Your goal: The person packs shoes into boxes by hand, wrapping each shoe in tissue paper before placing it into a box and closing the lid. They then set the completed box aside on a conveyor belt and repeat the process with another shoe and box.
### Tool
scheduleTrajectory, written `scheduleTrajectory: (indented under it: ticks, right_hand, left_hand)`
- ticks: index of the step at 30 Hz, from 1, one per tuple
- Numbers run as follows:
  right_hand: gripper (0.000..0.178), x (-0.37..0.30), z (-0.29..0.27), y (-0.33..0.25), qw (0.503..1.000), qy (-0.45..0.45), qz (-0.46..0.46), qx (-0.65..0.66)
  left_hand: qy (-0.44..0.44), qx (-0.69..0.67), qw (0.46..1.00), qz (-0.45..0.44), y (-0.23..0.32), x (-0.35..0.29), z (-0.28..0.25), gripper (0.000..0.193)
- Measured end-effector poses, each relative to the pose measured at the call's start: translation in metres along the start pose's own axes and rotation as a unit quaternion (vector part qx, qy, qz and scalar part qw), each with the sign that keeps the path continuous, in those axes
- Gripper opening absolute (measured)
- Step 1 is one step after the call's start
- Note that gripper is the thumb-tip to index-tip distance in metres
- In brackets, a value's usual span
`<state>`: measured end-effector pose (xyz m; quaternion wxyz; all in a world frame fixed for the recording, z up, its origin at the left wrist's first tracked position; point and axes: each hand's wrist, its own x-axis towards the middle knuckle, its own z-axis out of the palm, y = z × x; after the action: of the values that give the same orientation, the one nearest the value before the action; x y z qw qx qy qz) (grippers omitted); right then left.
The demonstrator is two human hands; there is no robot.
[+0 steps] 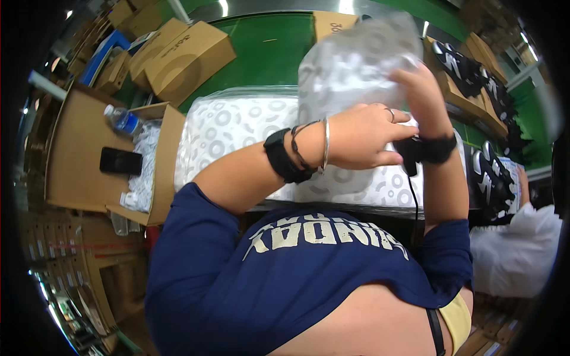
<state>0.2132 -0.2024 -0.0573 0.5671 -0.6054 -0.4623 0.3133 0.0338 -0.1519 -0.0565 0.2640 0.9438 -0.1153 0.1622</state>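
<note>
A wide stack of white wrapping paper with grey ring and arc prints (237, 121) lies across the work surface in front of me. My right hand (420, 98) is closed on a raised sheet of the same paper (356, 71), its fingers over the sheet's right side. The sheet is blurred and stands up off the stack. My left hand (365, 136) crosses over the stack with thumb and fingers apart, close to my right wrist. Nothing shows in its grasp. A dark device with a cable (409, 155) sits at my right wrist.
At left, an open carton (83, 148) holds paper scraps, a dark phone (121, 161) and a water bottle (122, 120). Brown boxes (190, 59) stand on the green surface beyond. Black shoes (493, 181) line the right side, above a white plastic bag (516, 252). Another person's hand (523, 184) shows there.
</note>
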Motion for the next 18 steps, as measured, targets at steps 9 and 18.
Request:
scheduleTrajectory:
  ticks: [9,18]
  right_hand:
    - [0.071,-0.03,-0.116,0.178,0.933,0.351,0.047,-0.066]
    - [0.037,0.099,-0.069,0.11,0.967,0.168,-0.019,-0.193]
  left_hand:
    - [-0.123,0.215,0.948,-0.201,-0.064,-0.012,0.079,0.05]
    - [-0.18,0.219,0.937,-0.204,-0.065,-0.004,0.086,0.053]
